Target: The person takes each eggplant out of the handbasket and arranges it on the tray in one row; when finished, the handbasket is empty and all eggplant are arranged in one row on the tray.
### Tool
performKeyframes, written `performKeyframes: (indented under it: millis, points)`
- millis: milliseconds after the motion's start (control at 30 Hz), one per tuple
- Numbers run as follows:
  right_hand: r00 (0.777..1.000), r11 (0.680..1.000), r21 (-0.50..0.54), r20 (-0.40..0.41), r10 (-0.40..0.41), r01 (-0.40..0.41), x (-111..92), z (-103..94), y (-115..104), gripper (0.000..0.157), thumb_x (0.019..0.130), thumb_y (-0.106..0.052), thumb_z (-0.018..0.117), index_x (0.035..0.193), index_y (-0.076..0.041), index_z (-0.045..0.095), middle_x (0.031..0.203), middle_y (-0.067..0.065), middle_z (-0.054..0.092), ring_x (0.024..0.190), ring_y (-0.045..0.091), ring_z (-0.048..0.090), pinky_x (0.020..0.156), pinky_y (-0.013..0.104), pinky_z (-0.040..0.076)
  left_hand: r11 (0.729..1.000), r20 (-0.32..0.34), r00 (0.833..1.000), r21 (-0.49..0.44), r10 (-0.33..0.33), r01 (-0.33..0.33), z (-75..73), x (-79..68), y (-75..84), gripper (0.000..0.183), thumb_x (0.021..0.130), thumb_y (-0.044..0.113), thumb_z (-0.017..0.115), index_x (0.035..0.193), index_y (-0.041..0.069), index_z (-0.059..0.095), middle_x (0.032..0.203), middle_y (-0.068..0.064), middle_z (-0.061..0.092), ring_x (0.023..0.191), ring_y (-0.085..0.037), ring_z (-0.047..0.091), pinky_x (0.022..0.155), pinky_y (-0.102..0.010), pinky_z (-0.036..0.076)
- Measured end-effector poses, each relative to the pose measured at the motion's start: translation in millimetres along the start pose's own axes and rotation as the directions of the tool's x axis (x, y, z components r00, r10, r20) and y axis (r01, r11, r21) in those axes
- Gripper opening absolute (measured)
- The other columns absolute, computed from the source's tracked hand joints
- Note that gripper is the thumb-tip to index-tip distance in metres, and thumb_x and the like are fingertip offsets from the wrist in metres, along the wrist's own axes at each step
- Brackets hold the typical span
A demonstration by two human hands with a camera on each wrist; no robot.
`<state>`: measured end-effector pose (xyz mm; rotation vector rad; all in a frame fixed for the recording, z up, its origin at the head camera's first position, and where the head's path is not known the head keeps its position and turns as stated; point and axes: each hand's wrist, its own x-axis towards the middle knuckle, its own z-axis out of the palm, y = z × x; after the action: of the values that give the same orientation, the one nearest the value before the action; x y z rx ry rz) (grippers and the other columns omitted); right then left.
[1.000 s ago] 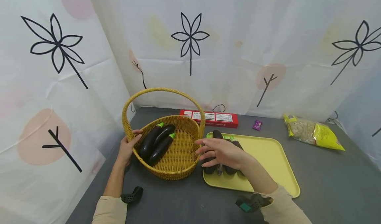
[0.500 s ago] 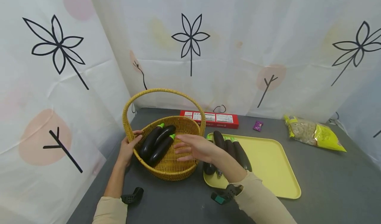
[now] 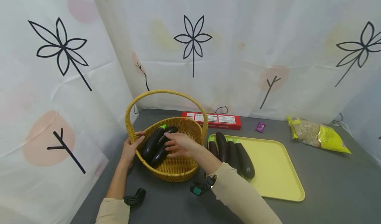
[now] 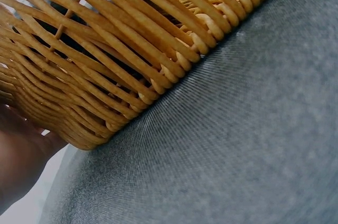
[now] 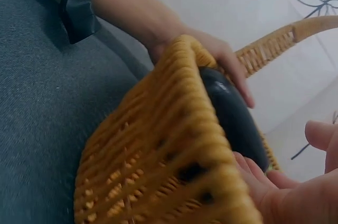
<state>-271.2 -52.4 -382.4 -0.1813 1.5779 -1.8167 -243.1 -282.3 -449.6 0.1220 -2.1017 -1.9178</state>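
Observation:
A yellow wicker basket [image 3: 178, 176] with a tall hoop handle stands at the left of the table. Three dark eggplants [image 3: 152, 143] with green caps lie along its left side, partly hidden by my hand. My left hand [image 3: 129, 152] grips the basket's left rim, its fingertips reaching inside, as the right wrist view also shows. Inside the basket my right hand [image 3: 182, 145] hovers at the nearest eggplant, fingers extended and thumb apart. In the right wrist view its fingers lie close to an eggplant [image 5: 232, 115]; contact is hard to tell.
Right of the basket, a yellow tray [image 3: 276, 168] bears several eggplants [image 3: 244, 161] along its left edge, partly behind my right forearm. A red box [image 3: 211, 120], a small purple packet [image 3: 260, 127] and a yellow bag [image 3: 317, 134] lie farther back, before a patterned curtain [image 3: 232, 52].
My right hand has moved left from over the tray's eggplants into the basket, up to the eggplants there. My left hand has stayed on the rim. The view has shifted slightly.

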Motion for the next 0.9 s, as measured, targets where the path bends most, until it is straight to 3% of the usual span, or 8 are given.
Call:
performKeyframes:
  millis: [367,700,900]
  points:
    - [0.990,0.999,-0.027,-0.140,-0.036,0.032,18,28.0,5,0.063,0.095,-0.030,0.061,0.142,0.002,0.033,0.122,0.024,0.050,0.109,0.038,0.055,0.078,0.046,0.051,1.000,-0.014,1.000,-0.010,0.008,-0.009,1.6,-0.7,-0.1,0.041,0.097,0.025,0.057,0.124,-0.006,0.054,0.109,0.006,0.054,0.101,-0.012,0.048,0.087,-0.030,0.034]
    - [0.972,0.987,-0.160,-0.228,-0.049,0.012,23,48.1,0,0.066,0.094,-0.028,0.062,0.145,-0.002,0.028,0.132,0.022,0.046,0.112,0.039,0.054,0.073,0.044,0.053,1.000,-0.013,1.000,-0.007,0.012,-0.012,1.7,0.7,-0.7,0.041,0.098,0.026,0.055,0.125,-0.006,0.053,0.114,0.004,0.052,0.105,-0.013,0.045,0.090,-0.032,0.031]
    - [0.951,0.973,-0.232,-0.299,-0.078,0.007,28,55.4,-1,0.071,0.092,-0.027,0.065,0.147,-0.004,0.026,0.128,0.021,0.049,0.101,0.036,0.060,0.073,0.045,0.053,1.000,-0.024,1.000,-0.014,0.010,-0.010,1.9,0.1,-1.3,0.044,0.099,0.028,0.055,0.126,-0.007,0.052,0.111,0.010,0.054,0.109,-0.013,0.044,0.094,-0.034,0.028]
